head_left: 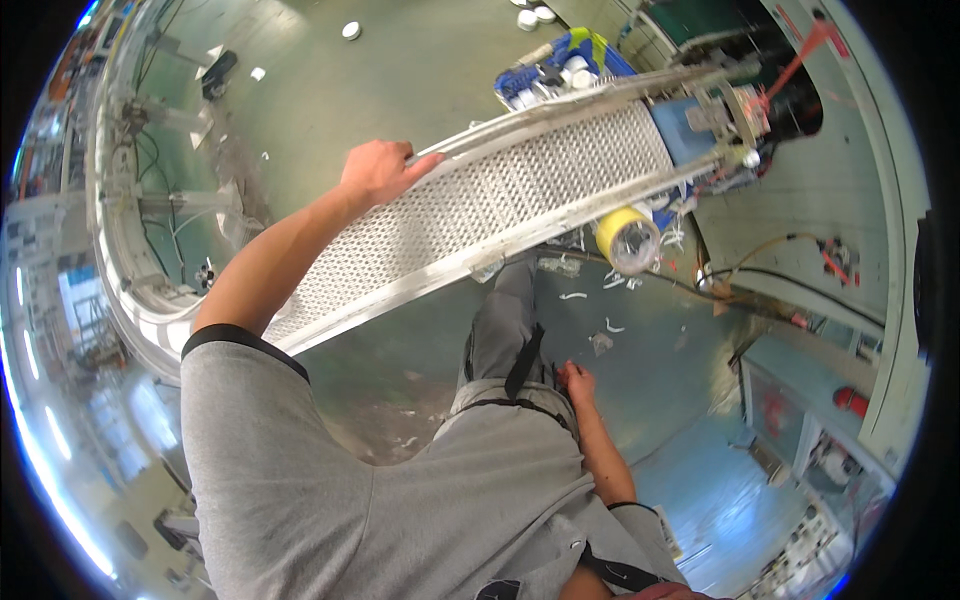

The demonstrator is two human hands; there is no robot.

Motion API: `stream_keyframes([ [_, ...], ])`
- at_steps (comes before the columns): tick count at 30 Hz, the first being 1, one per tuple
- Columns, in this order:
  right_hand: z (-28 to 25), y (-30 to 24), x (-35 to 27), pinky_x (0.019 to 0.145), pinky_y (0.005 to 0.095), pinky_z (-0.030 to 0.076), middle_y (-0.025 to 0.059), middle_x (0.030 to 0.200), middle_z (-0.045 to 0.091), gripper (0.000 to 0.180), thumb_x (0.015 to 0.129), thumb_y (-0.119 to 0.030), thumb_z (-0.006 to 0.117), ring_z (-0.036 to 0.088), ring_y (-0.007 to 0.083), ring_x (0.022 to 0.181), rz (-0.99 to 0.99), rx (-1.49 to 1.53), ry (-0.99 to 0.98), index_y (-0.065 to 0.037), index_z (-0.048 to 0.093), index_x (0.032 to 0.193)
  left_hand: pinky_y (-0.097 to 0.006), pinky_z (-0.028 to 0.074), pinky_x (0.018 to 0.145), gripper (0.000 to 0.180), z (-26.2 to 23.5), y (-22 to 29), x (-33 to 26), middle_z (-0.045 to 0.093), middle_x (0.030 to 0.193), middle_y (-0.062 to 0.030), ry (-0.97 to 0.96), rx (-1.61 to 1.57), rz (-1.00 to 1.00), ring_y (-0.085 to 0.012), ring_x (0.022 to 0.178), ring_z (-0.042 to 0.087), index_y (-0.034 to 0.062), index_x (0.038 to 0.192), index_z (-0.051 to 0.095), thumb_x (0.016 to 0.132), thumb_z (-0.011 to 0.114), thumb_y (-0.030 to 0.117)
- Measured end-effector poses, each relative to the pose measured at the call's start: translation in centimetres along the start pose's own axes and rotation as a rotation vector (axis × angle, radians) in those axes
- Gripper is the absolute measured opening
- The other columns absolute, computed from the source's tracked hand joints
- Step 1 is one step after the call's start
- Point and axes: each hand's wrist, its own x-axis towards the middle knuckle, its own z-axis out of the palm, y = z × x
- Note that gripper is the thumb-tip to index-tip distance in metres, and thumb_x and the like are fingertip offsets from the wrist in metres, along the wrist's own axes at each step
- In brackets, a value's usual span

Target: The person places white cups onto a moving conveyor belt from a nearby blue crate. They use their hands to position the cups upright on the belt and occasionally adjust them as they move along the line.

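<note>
A conveyor with a pale, studded belt (pixel 500 180) runs across in front of me, from lower left to upper right. My left hand (pixel 385 170) grips its far side rail (pixel 490 133), with the thumb lying along the rail and the other fingers curled over the edge, partly hidden. My right hand (pixel 575 381) hangs low beside my right hip, its fingers curled. Whatever those fingers may hold is too small and dark to make out. On the near rail, toward the right end, sits a roll of yellow tape (pixel 628 240).
Behind the conveyor's right end stands a blue crate (pixel 515 78) with white round pieces and scraps. Several white caps (pixel 351 31) and paper bits lie on the green floor. A machine cabinet (pixel 800 200) rises at right; a curved conveyor track (pixel 105 220) bends away at left.
</note>
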Motion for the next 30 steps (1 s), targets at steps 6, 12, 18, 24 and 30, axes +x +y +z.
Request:
stream_keyframes([
  [6,-1.0,-5.0,1.9,0.074,0.0311,0.054,0.0113,0.098,0.074,0.039,0.096,-0.034,0.064,0.069,0.0183,0.084,0.001,-0.197,-0.049,0.002,0.067,0.109,-0.045,0.054,0.071,0.076,-0.1,-0.6,0.6,0.069,0.076,-0.0180,-0.046,-0.059,-0.008,-0.0372,0.077,0.068,0.0003,0.085,0.071,0.090,0.045,0.072],
  [12,0.7,-8.7,4.6,0.079,0.0303,0.054,0.0104,0.099,0.073,0.040,0.097,-0.034,0.063,0.068,0.0175,0.085,-0.072,-0.297,-0.119,0.002,0.065,0.114,-0.045,0.053,0.069,0.066,0.1,-0.6,0.8,0.068,0.075,-0.0185,-0.013,-0.078,0.049,-0.0384,0.074,0.067,0.0014,0.083,0.070,0.091,0.051,0.064],
  [18,4.5,-8.8,5.9,0.079,0.0279,0.052,0.0067,0.095,0.070,0.038,0.097,-0.035,0.063,0.064,0.0138,0.082,0.014,0.027,-0.172,0.001,0.067,0.111,-0.045,0.053,0.072,0.057,0.7,0.2,0.9,0.069,0.078,-0.0180,0.017,-0.023,0.047,-0.0387,0.078,0.067,0.0045,0.091,0.071,0.092,0.054,0.059],
  [24,4.8,-4.1,0.5,0.075,0.0293,0.052,0.0081,0.094,0.071,0.038,0.097,-0.036,0.063,0.065,0.0139,0.079,-0.109,-0.177,-0.081,-0.002,0.067,0.111,-0.046,0.053,0.077,0.068,0.8,0.1,0.9,0.070,0.082,-0.0200,-0.011,0.009,0.006,-0.0388,0.085,0.068,0.0035,0.098,0.071,0.094,0.044,0.066],
  [30,0.4,0.7,-1.2,0.074,0.0302,0.054,0.0088,0.093,0.072,0.036,0.097,-0.036,0.063,0.068,0.0172,0.080,0.086,0.205,0.027,-0.003,0.066,0.112,-0.048,0.049,0.074,0.071,1.5,1.0,0.6,0.066,0.077,-0.0230,0.023,0.052,-0.008,-0.0413,0.080,0.066,0.0027,0.096,0.069,0.095,0.041,0.068],
])
